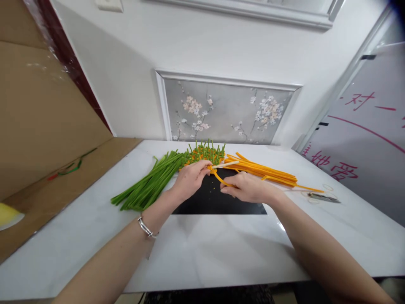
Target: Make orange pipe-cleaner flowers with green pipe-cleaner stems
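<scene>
Above the black mat [221,202], my left hand [191,177] pinches a thin pale stick [228,164] with an orange pipe cleaner wound at its end. My right hand [242,187] is closed on the free part of that orange pipe cleaner [220,179], which curves between both hands. Just behind the hands lies a cluster of small green and orange twisted pieces [205,153]. A bundle of green pipe cleaners [152,181] rests to the left. On the right is a bundle of orange pipe cleaners [268,169].
Scissors [324,197] lie on the white table [202,253] at the right, near thin rubber bands. A cardboard box [47,114] stands at the left, with a yellow item [9,215] by it. The wall is behind; a board with red writing [363,126] stands at right.
</scene>
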A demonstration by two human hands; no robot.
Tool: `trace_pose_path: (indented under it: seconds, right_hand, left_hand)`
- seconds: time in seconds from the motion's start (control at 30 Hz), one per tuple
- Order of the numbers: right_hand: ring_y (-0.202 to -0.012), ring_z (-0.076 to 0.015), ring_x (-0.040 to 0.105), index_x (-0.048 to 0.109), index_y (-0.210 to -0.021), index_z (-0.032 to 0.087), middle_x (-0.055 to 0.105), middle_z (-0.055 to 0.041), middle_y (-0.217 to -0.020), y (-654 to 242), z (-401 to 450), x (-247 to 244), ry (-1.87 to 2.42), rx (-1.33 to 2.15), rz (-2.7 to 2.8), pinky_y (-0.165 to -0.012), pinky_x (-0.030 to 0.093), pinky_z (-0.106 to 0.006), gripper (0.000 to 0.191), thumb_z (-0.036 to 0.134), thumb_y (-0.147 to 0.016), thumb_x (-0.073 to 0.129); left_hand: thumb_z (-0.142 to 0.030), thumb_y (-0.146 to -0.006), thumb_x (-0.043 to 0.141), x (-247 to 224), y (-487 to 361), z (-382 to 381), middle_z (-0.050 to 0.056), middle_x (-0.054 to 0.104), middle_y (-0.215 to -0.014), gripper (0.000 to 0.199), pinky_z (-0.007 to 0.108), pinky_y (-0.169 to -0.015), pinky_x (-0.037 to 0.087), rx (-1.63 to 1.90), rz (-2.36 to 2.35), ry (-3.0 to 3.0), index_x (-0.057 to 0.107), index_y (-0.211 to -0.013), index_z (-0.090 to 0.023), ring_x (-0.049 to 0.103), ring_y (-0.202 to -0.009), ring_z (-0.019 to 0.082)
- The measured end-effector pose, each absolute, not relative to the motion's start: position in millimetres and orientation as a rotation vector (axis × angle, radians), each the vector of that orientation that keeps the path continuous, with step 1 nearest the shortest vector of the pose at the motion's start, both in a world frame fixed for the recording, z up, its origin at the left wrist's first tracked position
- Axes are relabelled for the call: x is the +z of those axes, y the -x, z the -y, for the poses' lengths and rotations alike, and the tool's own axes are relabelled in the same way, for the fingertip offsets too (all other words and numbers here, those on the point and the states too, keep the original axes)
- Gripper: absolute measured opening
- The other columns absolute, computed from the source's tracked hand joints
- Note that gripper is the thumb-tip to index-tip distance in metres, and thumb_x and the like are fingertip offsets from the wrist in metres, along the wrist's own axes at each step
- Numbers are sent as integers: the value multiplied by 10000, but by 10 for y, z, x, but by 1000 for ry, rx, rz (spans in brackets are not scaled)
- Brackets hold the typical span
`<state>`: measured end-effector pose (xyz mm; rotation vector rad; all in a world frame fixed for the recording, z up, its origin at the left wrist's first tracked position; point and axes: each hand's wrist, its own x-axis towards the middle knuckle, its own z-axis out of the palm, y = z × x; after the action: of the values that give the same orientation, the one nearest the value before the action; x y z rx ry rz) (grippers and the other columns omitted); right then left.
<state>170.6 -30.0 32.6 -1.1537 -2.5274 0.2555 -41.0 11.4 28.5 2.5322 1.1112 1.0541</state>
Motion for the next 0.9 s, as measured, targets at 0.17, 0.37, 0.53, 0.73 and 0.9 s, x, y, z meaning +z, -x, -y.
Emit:
trace_pose_path:
  seconds: [0.17,0.37,0.53,0.73,0.9]
  right_hand:
    - [-614,-137,537,595,-705,177,614,-20,-664,-1659,367,367,1109,-121,2478,-573,325,-250,245,259,-918,505]
    - [-763,-156,609,665,-888,216,667,-39,-839,-1699,325,379,1025,-188,2330,-676,424,-252,213,311,-936,480]
    - [-790,-153,627,681,-916,215,683,-38,-873,-1742,259,395,1049,-180,2173,-719,450,-248,189,307,-919,516]
    - [-780,-161,647,708,-860,208,712,-40,-867,-1856,148,397,1095,4,2079,-751,478,-268,185,308,-882,554]
    - [-700,-150,631,720,-828,203,709,-9,-766,-1965,18,323,1157,248,2079,-683,486,-271,226,363,-855,563]
  left_hand:
    - [-222,-915,434,235,453,-171,15,711,-891,211,252,-739,465,1012,-1168,-2570,599,-1045,-201,654,-806,159]
    - [-209,-895,473,197,403,-146,31,703,-964,191,271,-757,467,820,-1137,-2740,621,-1016,-211,650,-863,182]
    - [-181,-897,465,136,338,-107,42,700,-923,197,271,-719,468,707,-968,-2856,615,-1023,-203,653,-836,188]
    - [-193,-912,449,157,314,-39,42,677,-942,193,265,-752,467,753,-761,-2806,585,-1048,-203,637,-851,168]
    - [-170,-898,468,213,281,37,38,670,-1002,198,261,-756,483,807,-709,-2728,546,-1075,-212,647,-855,154]
